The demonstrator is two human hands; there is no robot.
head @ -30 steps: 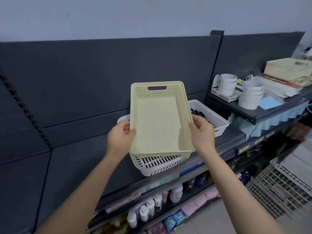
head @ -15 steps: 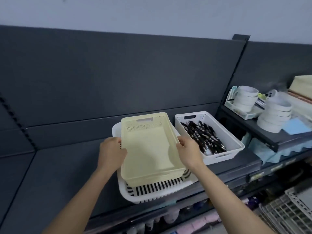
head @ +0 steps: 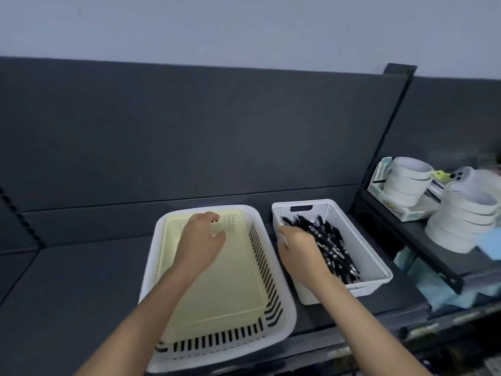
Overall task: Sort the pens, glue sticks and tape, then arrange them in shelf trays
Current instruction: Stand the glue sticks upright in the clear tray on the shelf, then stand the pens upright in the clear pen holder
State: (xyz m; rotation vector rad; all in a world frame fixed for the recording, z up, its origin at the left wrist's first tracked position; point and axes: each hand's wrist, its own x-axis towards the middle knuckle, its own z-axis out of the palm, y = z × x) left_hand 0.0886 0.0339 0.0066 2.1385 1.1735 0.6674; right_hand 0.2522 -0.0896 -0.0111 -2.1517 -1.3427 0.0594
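A cream tray (head: 225,289) lies nested inside a larger white slotted basket (head: 288,316) on the dark shelf (head: 81,280). My left hand (head: 199,240) reaches to the cream tray's far end, fingers curled at its handle slot and thumb on its wall. To the right stands a white tray (head: 371,267) holding several black pens (head: 333,245). My right hand (head: 301,251) grips this tray's left rim, fingers curled inside beside the pens.
On a raised shelf to the right stand two stacks of white tape rolls (head: 406,185) (head: 466,221), one in a small pale holder. Blue cloth hangs below that shelf. A dark back panel rises behind the trays. Bare shelf surface stretches to the left.
The cream tray was held up in both hands, then lowered into the white basket. My right hand left it and moved to the pen tray's rim; my left hand shifted to its far end.
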